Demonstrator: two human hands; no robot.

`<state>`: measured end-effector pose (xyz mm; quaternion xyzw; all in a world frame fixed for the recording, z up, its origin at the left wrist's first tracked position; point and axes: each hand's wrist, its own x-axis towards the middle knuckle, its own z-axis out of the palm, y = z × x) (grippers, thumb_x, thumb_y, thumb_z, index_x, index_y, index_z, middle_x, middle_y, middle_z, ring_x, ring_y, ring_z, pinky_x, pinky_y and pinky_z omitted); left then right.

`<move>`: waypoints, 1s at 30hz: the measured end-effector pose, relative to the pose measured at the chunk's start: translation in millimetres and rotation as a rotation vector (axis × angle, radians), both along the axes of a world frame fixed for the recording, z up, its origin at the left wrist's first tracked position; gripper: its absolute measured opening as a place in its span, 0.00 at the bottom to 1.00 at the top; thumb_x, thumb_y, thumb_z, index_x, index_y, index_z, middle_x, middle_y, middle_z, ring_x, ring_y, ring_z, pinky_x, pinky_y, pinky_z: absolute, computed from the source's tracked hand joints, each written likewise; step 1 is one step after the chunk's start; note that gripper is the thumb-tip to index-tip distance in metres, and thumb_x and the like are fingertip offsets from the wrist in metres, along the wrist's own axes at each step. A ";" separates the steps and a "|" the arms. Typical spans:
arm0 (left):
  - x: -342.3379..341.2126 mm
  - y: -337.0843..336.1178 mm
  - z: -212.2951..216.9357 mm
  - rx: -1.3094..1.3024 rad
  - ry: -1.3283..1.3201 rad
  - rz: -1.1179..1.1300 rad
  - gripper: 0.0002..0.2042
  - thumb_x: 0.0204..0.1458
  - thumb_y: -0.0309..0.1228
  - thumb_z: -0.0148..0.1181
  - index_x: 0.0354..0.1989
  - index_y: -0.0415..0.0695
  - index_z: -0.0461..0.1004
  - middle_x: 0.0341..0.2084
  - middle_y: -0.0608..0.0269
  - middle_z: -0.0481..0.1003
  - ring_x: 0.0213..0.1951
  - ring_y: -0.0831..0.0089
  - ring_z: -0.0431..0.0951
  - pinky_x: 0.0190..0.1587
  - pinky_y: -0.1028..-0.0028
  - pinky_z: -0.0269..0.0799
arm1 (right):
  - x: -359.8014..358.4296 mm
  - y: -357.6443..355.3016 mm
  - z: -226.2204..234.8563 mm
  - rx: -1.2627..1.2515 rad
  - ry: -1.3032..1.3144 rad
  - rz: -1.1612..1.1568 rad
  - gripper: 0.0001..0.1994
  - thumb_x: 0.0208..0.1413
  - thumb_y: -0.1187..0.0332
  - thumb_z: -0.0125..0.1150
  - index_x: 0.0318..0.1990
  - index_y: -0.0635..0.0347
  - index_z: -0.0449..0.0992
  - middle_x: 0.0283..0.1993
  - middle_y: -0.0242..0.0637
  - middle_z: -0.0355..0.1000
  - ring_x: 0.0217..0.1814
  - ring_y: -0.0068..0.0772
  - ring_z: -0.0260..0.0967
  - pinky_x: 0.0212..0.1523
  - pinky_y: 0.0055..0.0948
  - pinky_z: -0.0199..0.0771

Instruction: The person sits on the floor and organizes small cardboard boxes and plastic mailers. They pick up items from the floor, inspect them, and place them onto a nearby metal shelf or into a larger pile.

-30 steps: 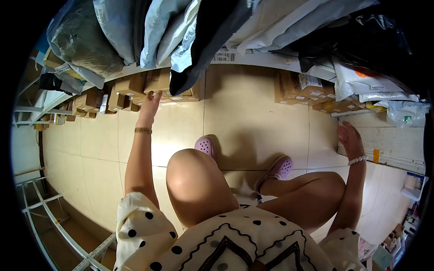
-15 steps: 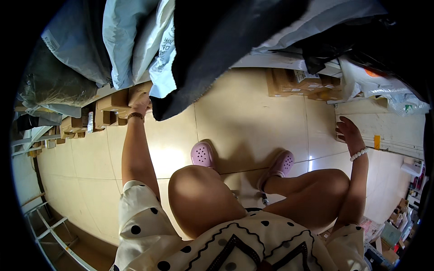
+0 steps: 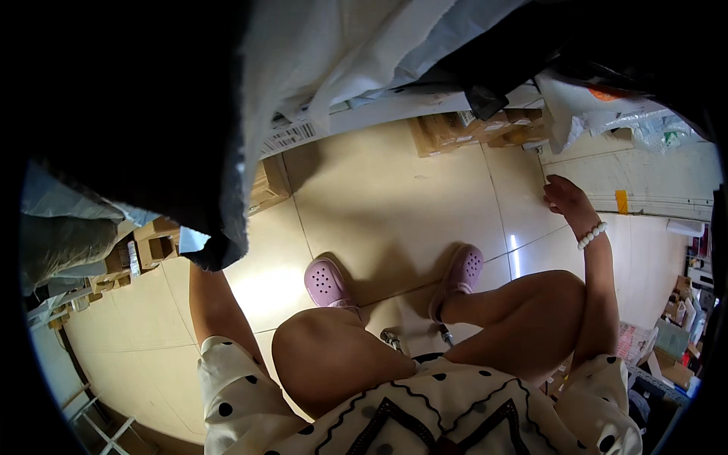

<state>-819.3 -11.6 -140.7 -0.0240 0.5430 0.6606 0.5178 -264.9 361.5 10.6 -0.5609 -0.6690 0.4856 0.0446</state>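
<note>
**Dark garment overhanging the left arm**

The dark garment (image 3: 152, 144) is seen hanging far left, its long axis vertical, directly over the left forearm. The left hand is hidden behind it; its grip cannot be told. The right hand (image 3: 565, 199) is held open, empty, well apart at right.

strong fisheye bending curves the floor tiles (image 3: 394, 197) toward a black rim. the upper left of the frame is dark, blocked by a close, blurred dark garment (image 3: 152, 114). the middle is evenly lit, with a white glare streak on the tile right of centre and soft shadows around the pink shoes (image 3: 326, 282).
</note>
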 end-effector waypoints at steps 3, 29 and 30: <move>-0.8 -6.4 -2.2 0.011 0.013 -0.025 0.29 0.44 0.49 0.63 0.54 0.52 0.67 0.53 0.63 0.68 0.57 0.59 0.63 0.59 0.50 0.56 | -10.2 -1.0 -1.2 0.007 -0.003 0.037 0.22 0.56 0.65 0.55 0.57 0.65 0.65 0.40 0.31 0.71 0.41 0.20 0.67 0.41 0.21 0.68; 118.3 264.1 -48.4 -0.195 0.166 -0.536 0.38 0.40 0.61 0.60 0.58 0.52 0.65 0.56 0.61 0.66 0.58 0.62 0.61 0.58 0.52 0.55 | 63.8 -39.4 13.6 -0.061 0.012 -0.082 0.24 0.58 0.68 0.54 0.62 0.64 0.60 0.53 0.41 0.68 0.50 0.26 0.67 0.48 0.25 0.67; 129.2 268.5 -44.7 -0.196 0.168 -0.534 0.39 0.40 0.61 0.59 0.60 0.53 0.62 0.57 0.60 0.64 0.58 0.60 0.60 0.59 0.50 0.54 | 67.1 -41.2 15.2 -0.045 0.031 -0.109 0.24 0.57 0.67 0.55 0.61 0.65 0.61 0.51 0.39 0.69 0.47 0.24 0.66 0.47 0.24 0.67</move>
